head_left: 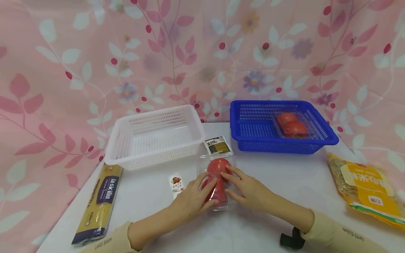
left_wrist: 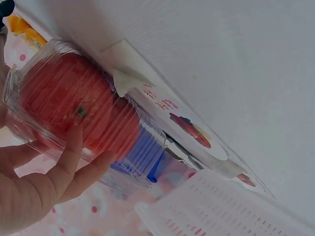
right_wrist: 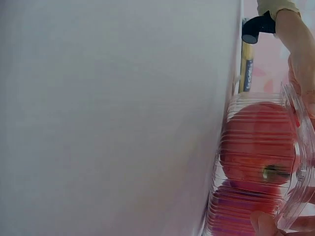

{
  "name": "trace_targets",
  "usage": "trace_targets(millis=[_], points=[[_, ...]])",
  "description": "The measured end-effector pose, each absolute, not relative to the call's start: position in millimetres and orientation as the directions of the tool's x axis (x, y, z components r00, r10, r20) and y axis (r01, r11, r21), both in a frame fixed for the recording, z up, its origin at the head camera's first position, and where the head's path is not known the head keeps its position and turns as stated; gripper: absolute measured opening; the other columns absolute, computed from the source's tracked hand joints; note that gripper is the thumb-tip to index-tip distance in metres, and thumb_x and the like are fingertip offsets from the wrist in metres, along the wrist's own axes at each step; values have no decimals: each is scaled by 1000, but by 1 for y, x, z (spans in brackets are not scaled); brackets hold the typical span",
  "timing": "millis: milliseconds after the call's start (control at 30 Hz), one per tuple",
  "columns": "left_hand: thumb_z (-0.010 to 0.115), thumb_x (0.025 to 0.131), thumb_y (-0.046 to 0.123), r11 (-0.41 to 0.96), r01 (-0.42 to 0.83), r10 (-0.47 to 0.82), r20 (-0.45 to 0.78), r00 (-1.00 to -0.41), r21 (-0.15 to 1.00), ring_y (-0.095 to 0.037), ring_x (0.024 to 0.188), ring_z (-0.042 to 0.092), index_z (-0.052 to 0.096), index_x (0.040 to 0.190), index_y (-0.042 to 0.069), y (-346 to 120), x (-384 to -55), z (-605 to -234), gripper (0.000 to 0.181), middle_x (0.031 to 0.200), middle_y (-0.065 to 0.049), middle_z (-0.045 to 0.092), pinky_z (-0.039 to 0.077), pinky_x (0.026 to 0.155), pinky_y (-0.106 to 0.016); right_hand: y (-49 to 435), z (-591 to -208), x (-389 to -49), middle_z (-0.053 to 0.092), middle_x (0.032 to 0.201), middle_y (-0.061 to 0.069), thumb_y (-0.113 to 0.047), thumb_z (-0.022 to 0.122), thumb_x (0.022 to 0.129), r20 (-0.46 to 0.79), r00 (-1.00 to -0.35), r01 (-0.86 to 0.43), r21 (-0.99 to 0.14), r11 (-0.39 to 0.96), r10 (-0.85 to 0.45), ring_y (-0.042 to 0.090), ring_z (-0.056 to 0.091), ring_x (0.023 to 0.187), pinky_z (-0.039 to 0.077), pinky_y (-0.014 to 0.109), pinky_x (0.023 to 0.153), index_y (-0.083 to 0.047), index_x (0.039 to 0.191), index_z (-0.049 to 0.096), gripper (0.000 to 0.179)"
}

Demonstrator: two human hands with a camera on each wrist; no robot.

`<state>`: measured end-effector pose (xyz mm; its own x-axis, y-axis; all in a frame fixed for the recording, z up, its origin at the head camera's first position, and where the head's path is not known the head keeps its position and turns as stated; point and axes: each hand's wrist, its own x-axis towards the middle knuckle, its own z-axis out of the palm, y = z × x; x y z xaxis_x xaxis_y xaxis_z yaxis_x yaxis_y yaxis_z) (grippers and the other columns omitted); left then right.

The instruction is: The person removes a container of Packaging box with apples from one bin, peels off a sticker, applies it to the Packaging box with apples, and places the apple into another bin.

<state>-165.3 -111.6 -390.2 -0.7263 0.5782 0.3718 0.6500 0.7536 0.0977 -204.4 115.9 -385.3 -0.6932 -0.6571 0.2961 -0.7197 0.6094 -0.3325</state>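
Observation:
A clear plastic box of tomatoes (head_left: 218,167) lies in front of me between both hands, its ribbed side showing in both wrist views. My left hand (head_left: 193,195) holds the box from the left, fingers over the lid and along its side. From the right my right hand (head_left: 253,189) grips it, fingertips on the lid and a thumb (right_wrist: 266,223) against the side. Two red tomatoes (left_wrist: 74,98) show through the plastic, one with a green stem spot. A white card with a tomato picture (head_left: 176,182) lies beside my left hand.
A white basket (head_left: 155,154) stands back left. Back right, a blue basket (head_left: 278,146) contains another tomato box (head_left: 292,126). A spaghetti pack (head_left: 101,200) lies left, a yellow bag (head_left: 367,186) right. Behind the tomato box is a small labelled packet (head_left: 218,145); a black object (head_left: 292,239) lies near my right sleeve.

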Motion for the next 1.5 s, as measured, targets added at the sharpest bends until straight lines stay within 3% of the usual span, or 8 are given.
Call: trace_targets(millis=[333, 567, 633, 700, 867, 1033, 1300, 1500], points=[[50, 90, 47, 777, 628, 567, 388, -727, 42, -32, 92, 58, 46, 133, 13, -113, -161, -396, 55, 130, -15, 42, 54, 56, -39, 116, -385, -202, 38, 141, 11, -39, 56, 89, 248, -714, -697, -340, 631, -655, 32, 54, 111, 48, 49, 82, -18, 136, 45, 52], [46, 92, 48, 766, 643, 602, 327, -729, 22, -37, 106, 54, 43, 137, 14, -118, -160, -390, 57, 135, -14, 42, 48, 85, -42, 118, -382, -202, 32, 145, 10, -40, 49, 93, 197, -706, -704, -296, 646, -680, 33, 52, 113, 46, 49, 84, -18, 140, 40, 53], [44, 92, 47, 772, 636, 601, 295, -743, 27, -38, 109, 52, 41, 139, 15, -121, -159, -386, 57, 137, -12, 40, 47, 85, -44, 118, -381, -202, 32, 145, 10, -38, 49, 93, 195, -702, -709, -278, 648, -684, 34, 53, 108, 48, 49, 81, -18, 140, 39, 52], [43, 93, 47, 784, 619, 591, 262, -763, 36, -38, 113, 49, 39, 140, 17, -124, -158, -384, 56, 140, -10, 38, 47, 84, -46, 118, -380, -201, 32, 145, 10, -37, 49, 93, 197, -702, -711, -259, 654, -684, 34, 54, 105, 49, 48, 80, -18, 140, 39, 52], [45, 91, 49, 841, 536, 511, 217, -832, 73, -31, 111, 52, 39, 140, 20, -134, -153, -382, 57, 140, -8, 39, 53, 66, -43, 117, -378, -201, 37, 142, 11, -35, 53, 91, 210, -728, -686, -240, 687, -653, 32, 50, 109, 46, 48, 85, -20, 137, 43, 50], [51, 89, 47, 909, 386, 368, 134, -920, 156, -32, 111, 52, 41, 138, 19, -153, -156, -384, 58, 135, -12, 44, 52, 58, -45, 116, -375, -204, 46, 134, 12, -30, 59, 88, 337, -724, -682, -216, 699, -602, 29, 47, 112, 41, 47, 92, -21, 130, 52, 44], [66, 82, 35, 966, 209, 206, 34, -978, 150, -42, 106, 51, 42, 136, 7, -199, -184, -389, 65, 132, -22, 43, 49, 65, -53, 116, -373, -211, 42, 136, 14, -23, 63, 82, 531, -604, -766, -178, 618, -595, 30, 45, 113, 41, 46, 92, -15, 122, 58, 41], [67, 80, 44, 929, 196, 246, -130, -961, 313, -46, 120, 38, 36, 139, 5, -215, -200, -396, 77, 140, -24, 33, 37, 91, -58, 112, -373, -212, 38, 138, 15, -23, 63, 82, 539, -588, -780, -180, 600, -603, 31, 42, 117, 41, 48, 92, -15, 121, 57, 39]])
